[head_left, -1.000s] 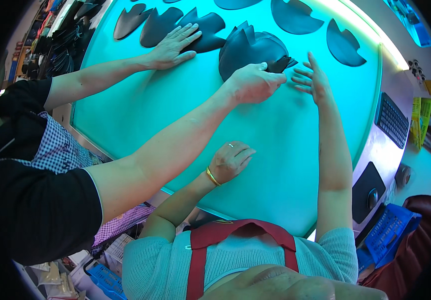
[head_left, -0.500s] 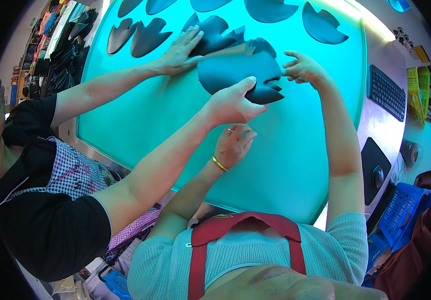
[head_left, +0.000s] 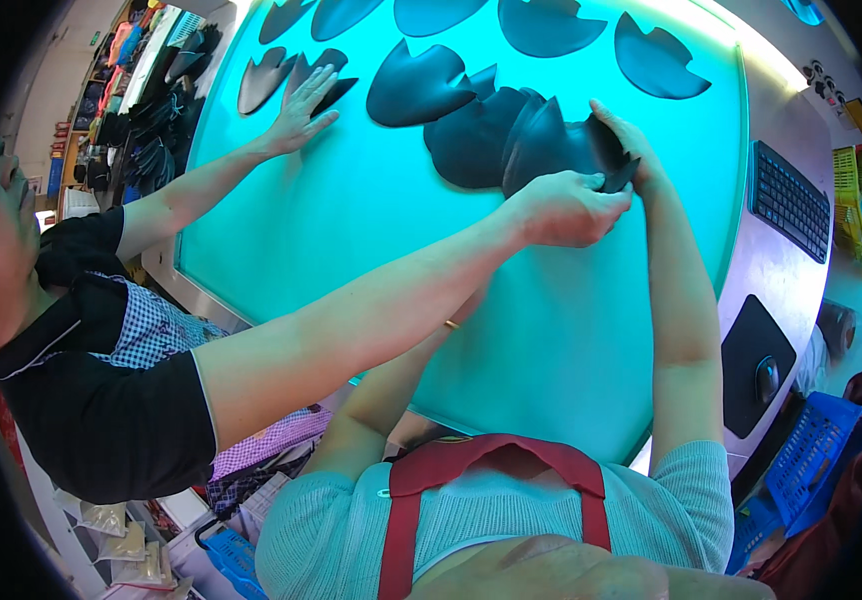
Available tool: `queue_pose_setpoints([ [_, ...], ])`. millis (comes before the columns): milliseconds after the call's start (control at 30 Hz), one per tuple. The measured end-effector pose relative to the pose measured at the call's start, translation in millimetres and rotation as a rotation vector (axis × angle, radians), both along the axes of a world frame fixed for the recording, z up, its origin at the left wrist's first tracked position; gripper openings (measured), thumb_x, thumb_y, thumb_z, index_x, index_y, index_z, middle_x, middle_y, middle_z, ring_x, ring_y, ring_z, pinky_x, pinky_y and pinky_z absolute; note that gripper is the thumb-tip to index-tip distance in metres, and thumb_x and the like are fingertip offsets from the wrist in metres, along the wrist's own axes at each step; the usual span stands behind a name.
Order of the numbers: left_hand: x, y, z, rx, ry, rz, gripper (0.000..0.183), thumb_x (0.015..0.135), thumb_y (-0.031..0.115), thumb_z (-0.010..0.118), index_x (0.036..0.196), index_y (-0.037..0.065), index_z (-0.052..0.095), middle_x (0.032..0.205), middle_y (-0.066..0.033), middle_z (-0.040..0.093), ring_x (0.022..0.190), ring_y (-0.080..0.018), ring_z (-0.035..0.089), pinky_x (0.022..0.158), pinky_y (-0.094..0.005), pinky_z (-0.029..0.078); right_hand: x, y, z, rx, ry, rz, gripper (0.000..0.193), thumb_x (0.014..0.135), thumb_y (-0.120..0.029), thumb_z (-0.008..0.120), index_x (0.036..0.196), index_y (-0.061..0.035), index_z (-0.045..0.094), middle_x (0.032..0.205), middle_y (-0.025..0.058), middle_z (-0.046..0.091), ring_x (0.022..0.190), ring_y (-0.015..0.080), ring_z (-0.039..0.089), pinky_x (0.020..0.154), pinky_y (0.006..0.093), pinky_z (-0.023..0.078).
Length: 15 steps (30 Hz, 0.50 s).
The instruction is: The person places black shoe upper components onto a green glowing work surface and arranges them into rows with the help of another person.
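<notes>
one black, notch-edged, curved sheet of leather-like material [head_left: 551, 145], the landmark: above the glowing turquoise table [head_left: 371, 205], its left part overlapping a second black, rounded sheet [head_left: 469, 150]. right hand [head_left: 635, 142], bare: at the landmark's right edge, fingers extended against it; whether gripping, cannot tell. left hand [head_left: 473, 303]: nearer the body than the landmark, mostly hidden behind the co-worker's forearm [head_left: 371, 315]; hold cannot be told. co-worker's near hand [head_left: 576, 212]: pinching the landmark's near right corner. co-worker's far hand [head_left: 303, 112]: spread flat, well left of the landmark. black keyboard [head_left: 789, 200]: right of the landmark. risks, by judgement: creased corner, from opposing pulls; second sheet dragged askew, from the overlap catching; bumped forearms, from crossed reaches.
</notes>
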<state>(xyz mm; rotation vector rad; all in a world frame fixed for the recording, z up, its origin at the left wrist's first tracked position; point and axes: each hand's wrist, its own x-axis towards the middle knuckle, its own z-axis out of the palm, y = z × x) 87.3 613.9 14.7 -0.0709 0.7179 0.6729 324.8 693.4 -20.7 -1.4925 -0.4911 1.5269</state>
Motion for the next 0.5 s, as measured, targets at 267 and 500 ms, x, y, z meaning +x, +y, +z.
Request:
queue_pose_setpoints([
  [267, 76.3, 35.3, -4.1, -2.255, -0.647, 0.434, 0.024, 0.078, 0.0, 0.07, 0.101, 0.006, 0.07, 0.107, -0.0043, 0.069, 0.113, -0.0245, 0.06, 0.1, -0.0316, 0.046, 68.8, -15.3, -3.3, 0.074, -0.71, 0.514, 0.023, 0.081, -0.004, 0.07, 0.104, -0.0012, 0.072, 0.1, 0.0106, 0.074, 0.094, 0.0211, 0.07, 0.085, 0.0355, 0.055],
  [500, 89.7, 16.3, 5.1, -2.298, -0.423, 0.485, 0.058, 0.084, 0.006, 0.07, 0.137, 0.003, 0.048, 0.142, -0.0106, 0.049, 0.132, -0.0234, 0.049, 0.119, -0.035, 0.031, 80.7, -74.5, 10.8, 0.264, -1.25, 0.103, 0.036, 0.09, -0.032, 0.072, 0.118, -0.009, 0.069, 0.119, 0.0128, 0.07, 0.115, 0.0307, 0.065, 0.094, 0.0393, 0.052],
])
